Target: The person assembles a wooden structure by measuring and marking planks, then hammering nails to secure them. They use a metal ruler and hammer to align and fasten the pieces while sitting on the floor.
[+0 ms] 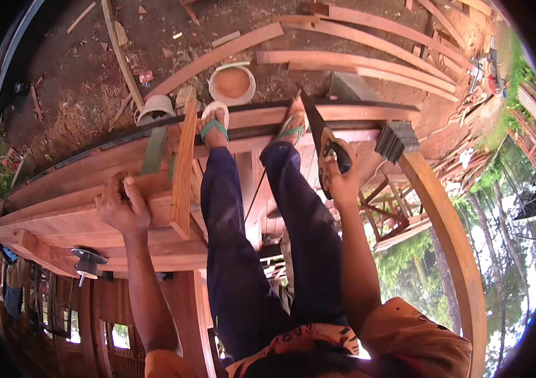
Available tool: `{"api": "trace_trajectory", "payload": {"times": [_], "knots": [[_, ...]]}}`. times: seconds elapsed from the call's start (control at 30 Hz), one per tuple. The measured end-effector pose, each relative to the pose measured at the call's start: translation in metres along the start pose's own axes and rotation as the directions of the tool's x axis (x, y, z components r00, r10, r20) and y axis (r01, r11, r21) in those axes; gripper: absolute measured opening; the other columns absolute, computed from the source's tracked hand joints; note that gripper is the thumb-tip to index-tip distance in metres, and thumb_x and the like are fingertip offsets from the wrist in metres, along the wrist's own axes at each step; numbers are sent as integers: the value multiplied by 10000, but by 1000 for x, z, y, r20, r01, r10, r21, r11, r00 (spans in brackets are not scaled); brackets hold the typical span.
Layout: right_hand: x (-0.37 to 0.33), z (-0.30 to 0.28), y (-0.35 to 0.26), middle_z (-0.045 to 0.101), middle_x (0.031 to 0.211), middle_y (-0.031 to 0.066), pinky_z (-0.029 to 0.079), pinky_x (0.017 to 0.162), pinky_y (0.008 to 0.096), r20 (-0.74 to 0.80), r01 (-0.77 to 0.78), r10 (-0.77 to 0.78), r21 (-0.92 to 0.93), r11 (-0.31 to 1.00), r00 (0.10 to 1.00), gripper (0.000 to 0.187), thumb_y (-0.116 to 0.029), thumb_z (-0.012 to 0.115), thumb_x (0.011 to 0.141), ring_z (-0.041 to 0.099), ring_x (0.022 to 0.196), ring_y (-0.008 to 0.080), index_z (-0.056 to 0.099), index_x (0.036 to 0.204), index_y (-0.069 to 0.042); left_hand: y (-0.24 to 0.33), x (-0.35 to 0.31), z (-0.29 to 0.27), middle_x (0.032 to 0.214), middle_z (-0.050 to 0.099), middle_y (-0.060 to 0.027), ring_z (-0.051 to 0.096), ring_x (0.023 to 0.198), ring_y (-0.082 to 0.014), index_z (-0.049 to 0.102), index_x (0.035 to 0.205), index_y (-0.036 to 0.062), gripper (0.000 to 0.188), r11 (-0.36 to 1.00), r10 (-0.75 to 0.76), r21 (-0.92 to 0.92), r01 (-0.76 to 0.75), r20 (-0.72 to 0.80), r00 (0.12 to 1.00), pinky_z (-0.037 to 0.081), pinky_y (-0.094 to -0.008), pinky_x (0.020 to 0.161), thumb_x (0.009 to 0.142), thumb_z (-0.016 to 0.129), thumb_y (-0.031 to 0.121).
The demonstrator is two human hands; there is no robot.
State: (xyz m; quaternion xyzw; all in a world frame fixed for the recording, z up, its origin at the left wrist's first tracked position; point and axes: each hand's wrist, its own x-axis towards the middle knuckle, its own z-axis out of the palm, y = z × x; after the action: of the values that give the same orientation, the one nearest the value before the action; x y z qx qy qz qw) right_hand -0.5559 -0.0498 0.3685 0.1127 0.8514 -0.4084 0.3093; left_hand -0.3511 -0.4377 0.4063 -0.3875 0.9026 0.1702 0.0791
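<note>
Left hand (124,203): fingers curled above reddish boards (75,217); grip cannot be determined. Right hand (340,179): closed around handsaw (316,120) handle, blade pointing away, beside the sandalled right foot (294,123). Beyond: whitish bucket (233,102), curved planks (359,38) on ground.

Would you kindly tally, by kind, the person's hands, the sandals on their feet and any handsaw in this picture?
Left hand and right hand: 2
Left sandal and right sandal: 2
Handsaw: 1
Total: 5
</note>
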Motion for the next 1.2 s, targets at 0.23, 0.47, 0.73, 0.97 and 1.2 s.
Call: {"api": "trace_trajectory", "payload": {"times": [0.23,0.47,0.73,0.97,1.2], "knots": [[107,47,69,589,744,10,410,438,268,24,-196,194,82,977,981,405,-62,643,1006,469,508,83,558,1399,-114,6,8,2,644,605,-57,578,606,-280,739,973,73,282,998,5,-65,-9,-65,998,393,-403,673,991,596,315],[-4,-7,34,664,900,38,400,428,254,26,-112,112,-5,994,993,448,-49,645,970,489,500,72,550,1406,-90,7,4,6,637,597,-52,570,599,-275,740,964,71,281,1000,-6,-22,4,-69,998,391,-402,664,994,597,310],[74,46,91,713,1170,203,516,975,376,-69,-25,19,-92,995,997,428,-104,698,919,682,1070,273,611,1326,-7,7,5,1,677,637,-72,601,634,-275,741,949,74,282,997,-9,-79,4,-56,998,403,-400,680,988,597,313],[-9,23,43,688,1128,132,545,883,333,-66,-251,256,85,964,964,417,-21,643,950,675,998,209,583,1362,-43,9,4,3,761,681,-115,627,673,-336,733,946,65,293,997,-36,-77,32,-59,998,424,-435,699,992,580,311],[57,48,81,693,1233,192,501,1024,376,-21,77,-80,-119,990,997,439,-33,641,935,661,1173,270,585,1370,-10,1,3,8,784,700,-122,644,709,-340,733,975,62,291,1000,-9,-19,9,-38,999,426,-437,712,993,580,308]]}}
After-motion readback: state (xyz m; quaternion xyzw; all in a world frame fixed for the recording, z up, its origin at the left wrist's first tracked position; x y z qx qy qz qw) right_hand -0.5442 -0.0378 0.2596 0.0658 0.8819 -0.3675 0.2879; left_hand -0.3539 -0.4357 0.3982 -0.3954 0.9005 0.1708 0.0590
